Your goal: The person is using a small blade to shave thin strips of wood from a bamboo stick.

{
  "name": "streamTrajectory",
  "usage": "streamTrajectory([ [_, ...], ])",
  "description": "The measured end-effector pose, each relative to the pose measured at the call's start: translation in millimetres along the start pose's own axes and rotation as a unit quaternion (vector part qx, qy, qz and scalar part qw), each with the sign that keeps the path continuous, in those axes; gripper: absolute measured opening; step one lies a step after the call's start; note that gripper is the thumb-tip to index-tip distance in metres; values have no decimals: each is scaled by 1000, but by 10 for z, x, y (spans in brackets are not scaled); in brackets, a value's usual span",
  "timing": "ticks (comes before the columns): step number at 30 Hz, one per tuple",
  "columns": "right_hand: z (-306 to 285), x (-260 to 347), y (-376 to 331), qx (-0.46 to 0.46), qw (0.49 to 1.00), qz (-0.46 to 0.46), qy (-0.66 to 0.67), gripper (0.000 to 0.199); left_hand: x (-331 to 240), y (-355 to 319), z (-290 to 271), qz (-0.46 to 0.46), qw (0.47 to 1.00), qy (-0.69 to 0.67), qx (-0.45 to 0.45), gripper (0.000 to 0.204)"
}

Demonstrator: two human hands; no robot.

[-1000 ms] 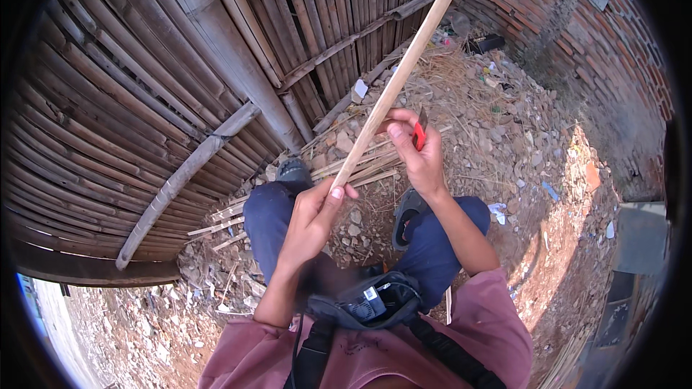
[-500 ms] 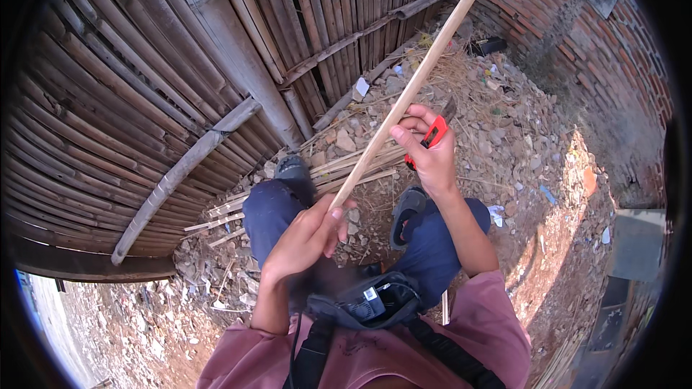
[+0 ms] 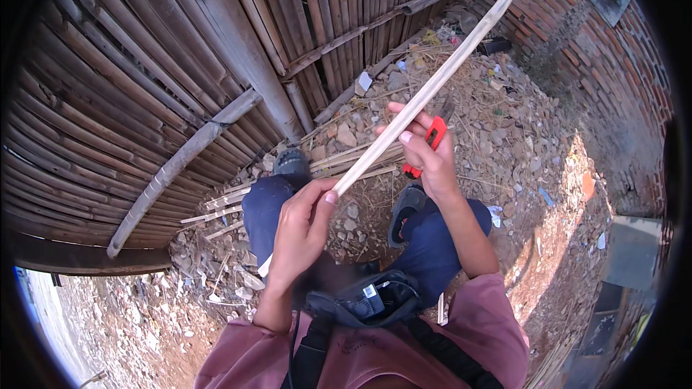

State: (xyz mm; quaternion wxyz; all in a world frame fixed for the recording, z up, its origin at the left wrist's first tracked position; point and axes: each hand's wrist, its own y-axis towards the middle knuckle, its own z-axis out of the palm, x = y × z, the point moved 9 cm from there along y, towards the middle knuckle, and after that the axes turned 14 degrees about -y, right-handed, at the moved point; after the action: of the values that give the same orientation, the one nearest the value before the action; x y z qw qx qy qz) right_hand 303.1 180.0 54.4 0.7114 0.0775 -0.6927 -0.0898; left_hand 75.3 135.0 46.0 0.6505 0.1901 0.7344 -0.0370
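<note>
A long pale bamboo strip [image 3: 450,70] slants from my lap up to the far right. My left hand [image 3: 303,223] grips its lower part between thumb and fingers, and a short end shows beside the left wrist. Farther up, my right hand [image 3: 431,162] has its thumb on the near side of the strip and fingers behind it. The same hand holds a red utility knife [image 3: 434,135] against the palm, its dark blade pointing away from me and apart from the strip.
Several split bamboo strips [image 3: 360,162] lie on rubble between my sandalled feet. A bamboo wall [image 3: 137,101] rises at left, with a brick wall [image 3: 584,50] at far right. An open black waist bag [image 3: 367,299] sits at my lap.
The strip has shifted down toward me and turned, showing a paler, flatter face, and its far tip has come into view. My left hand has changed its hold; the right keeps the knife.
</note>
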Motion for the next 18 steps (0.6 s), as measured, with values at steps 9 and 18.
streamTrajectory([
  [9,-492,56,63,-122,992,8,-15,36,146,-298,-125,-135,980,0,149,28],
  [18,-724,117,99,-158,987,-3,-3,40,105,-535,-356,-130,964,-50,226,24],
])
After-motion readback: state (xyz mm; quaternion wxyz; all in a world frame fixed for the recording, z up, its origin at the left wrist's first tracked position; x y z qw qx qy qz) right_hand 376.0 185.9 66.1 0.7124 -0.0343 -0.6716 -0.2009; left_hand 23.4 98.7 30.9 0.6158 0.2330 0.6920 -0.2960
